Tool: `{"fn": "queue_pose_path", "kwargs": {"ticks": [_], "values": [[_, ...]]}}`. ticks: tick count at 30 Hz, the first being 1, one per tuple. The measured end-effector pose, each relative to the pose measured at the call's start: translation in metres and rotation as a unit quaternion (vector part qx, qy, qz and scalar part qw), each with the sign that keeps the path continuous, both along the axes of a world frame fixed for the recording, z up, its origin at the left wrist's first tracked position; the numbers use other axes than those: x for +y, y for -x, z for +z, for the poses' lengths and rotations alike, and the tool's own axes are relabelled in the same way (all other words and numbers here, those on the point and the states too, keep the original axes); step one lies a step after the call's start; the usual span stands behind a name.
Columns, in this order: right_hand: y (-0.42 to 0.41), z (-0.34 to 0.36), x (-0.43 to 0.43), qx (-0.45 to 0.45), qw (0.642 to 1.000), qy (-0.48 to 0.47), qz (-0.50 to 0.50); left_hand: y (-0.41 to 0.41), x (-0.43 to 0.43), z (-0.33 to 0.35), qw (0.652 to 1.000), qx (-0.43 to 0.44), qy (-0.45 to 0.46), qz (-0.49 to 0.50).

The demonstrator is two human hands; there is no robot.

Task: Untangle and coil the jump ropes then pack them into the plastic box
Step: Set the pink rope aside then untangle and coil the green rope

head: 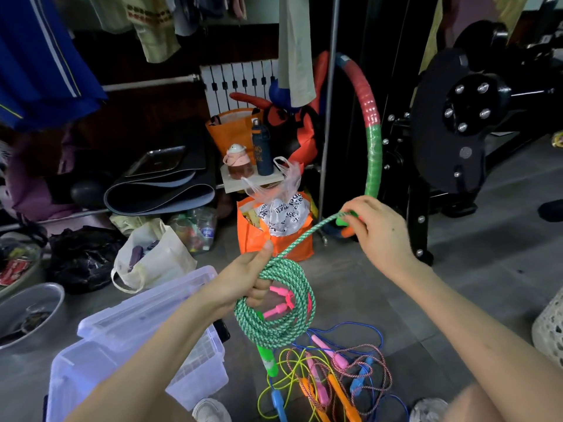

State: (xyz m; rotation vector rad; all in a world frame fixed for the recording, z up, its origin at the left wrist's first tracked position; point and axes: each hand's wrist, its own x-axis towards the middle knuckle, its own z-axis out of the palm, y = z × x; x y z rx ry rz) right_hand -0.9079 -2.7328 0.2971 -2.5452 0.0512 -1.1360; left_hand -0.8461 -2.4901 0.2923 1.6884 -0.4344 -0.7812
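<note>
My left hand (243, 281) grips a coil of green-and-white braided jump rope (300, 318) in mid air. One green handle (268, 360) hangs down from the coil. The rope's free end runs up and right to my right hand (377, 229), which is closed around the other green and orange handle (345, 225). Below on the floor lies a tangle of other jump ropes (335, 376): blue, yellow, pink-braided, with pink, orange and blue handles. The clear plastic box (195, 370) sits open at the lower left, its lid (137, 309) tipped back.
An orange bag (274, 239) stands on the floor behind the coil. A cream tote bag (155, 260) and a metal bowl (27, 312) lie to the left. A hoop (373, 147) and black exercise machine (451, 123) stand at the right. A white woven basket (550, 327) is at the right edge.
</note>
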Motion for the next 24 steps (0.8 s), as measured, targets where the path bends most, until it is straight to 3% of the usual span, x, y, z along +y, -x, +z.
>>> {"fn": "queue_pose_path", "kwargs": {"ticks": [3,6,10,12,14,17,21,24], "values": [[-0.013,0.0,0.012,0.031,0.965,-0.251,0.069,0.001,-0.006,0.003,1.0,-0.022,-0.014,-0.006],[-0.023,-0.003,0.025,0.079,0.867,-0.476,0.124,-0.003,-0.008,0.005,0.997,-0.071,-0.028,0.002],[-0.028,-0.003,0.029,0.191,0.718,-0.657,0.127,-0.01,-0.004,0.003,0.994,-0.106,-0.01,0.019],[-0.032,-0.005,0.029,0.257,0.668,-0.688,0.118,-0.011,-0.005,0.002,0.991,-0.13,-0.015,0.038],[-0.035,-0.008,0.033,0.324,0.664,-0.665,0.108,-0.012,-0.008,0.001,0.984,-0.172,-0.021,0.045],[-0.039,-0.011,0.043,0.38,0.702,-0.588,0.128,-0.014,-0.011,-0.001,0.988,-0.152,0.004,0.009],[-0.039,-0.004,0.052,0.36,0.766,-0.51,0.157,-0.012,-0.02,-0.002,0.986,-0.168,0.006,0.01],[-0.035,-0.003,0.053,0.336,0.782,-0.502,0.154,-0.014,-0.023,-0.002,0.966,-0.245,-0.011,0.081]]}}
